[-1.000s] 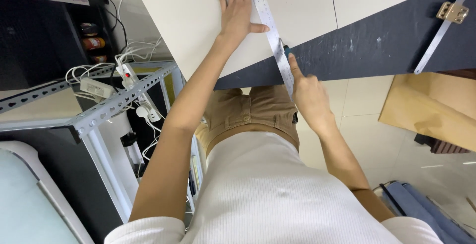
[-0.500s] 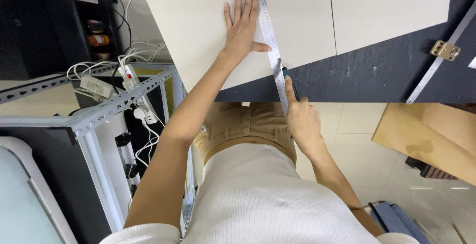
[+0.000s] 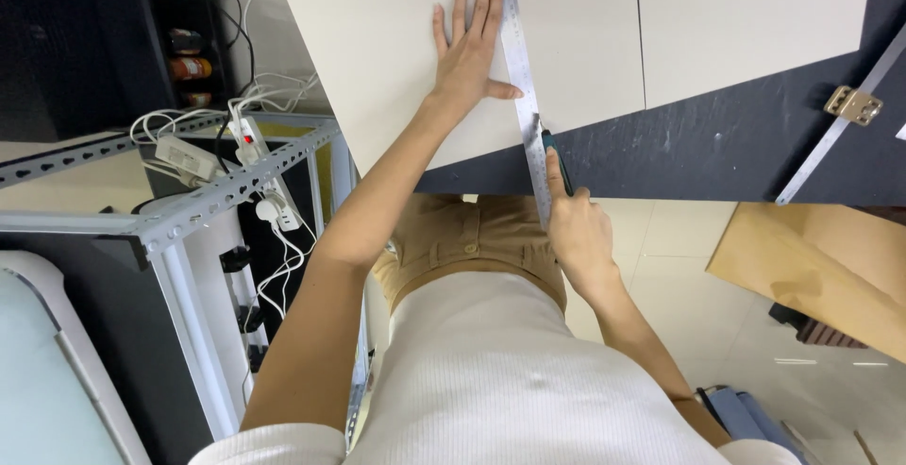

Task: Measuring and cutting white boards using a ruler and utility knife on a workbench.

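A long steel ruler [image 3: 517,68] lies across a pale board [image 3: 396,40] on a dark cutting mat [image 3: 717,153]. My left hand [image 3: 467,54] presses flat on the board with spread fingers, its thumb against the ruler's left edge. My right hand [image 3: 578,234] is closed around a green-handled knife [image 3: 557,158], forefinger along its back, the tip set against the ruler's right edge near the board's lower edge. A second pale board [image 3: 746,21] lies to the right.
A metal hinge [image 3: 852,104] and a thin metal strip [image 3: 830,130] lie on the mat at right. A slotted metal rack [image 3: 189,210] with power strips and white cables [image 3: 255,153] stands at left. Brown cardboard [image 3: 812,267] leans on the tiled floor.
The view has shifted so the board and hands sit lower in frame. My left hand stays pressed on the board; my right hand with the knife has drawn slightly toward my body along the ruler.
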